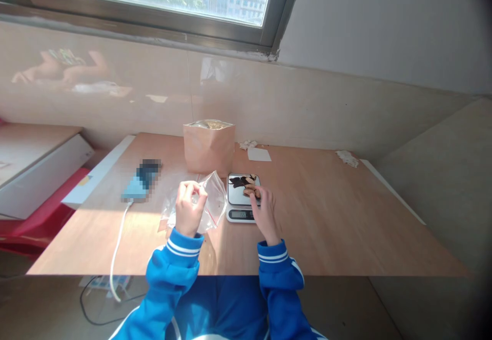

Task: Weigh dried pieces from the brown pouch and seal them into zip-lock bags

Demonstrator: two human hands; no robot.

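My left hand point(189, 208) is closed, thumb and fingers pinching the rim of a clear zip bag point(216, 196) with a red line along it. The bag spreads over the table to both sides of the hand. To the right, a small kitchen scale point(236, 199) carries dark dried strips point(239, 182) and brown dried slices point(250, 190). My right hand point(264, 209) reaches over the scale's right side, thumb and fingertips closed round a brown slice on the plate. The digits on the scale's display point(241, 215) are too small to read.
A brown paper pouch point(209, 148) with a shiny lining stands open behind the bag. On the left lies a blurred phone point(141, 180) with a white cable point(120, 242). Crumpled tissue point(347, 158) and a white paper point(259, 154) lie near the wall point(326, 104).
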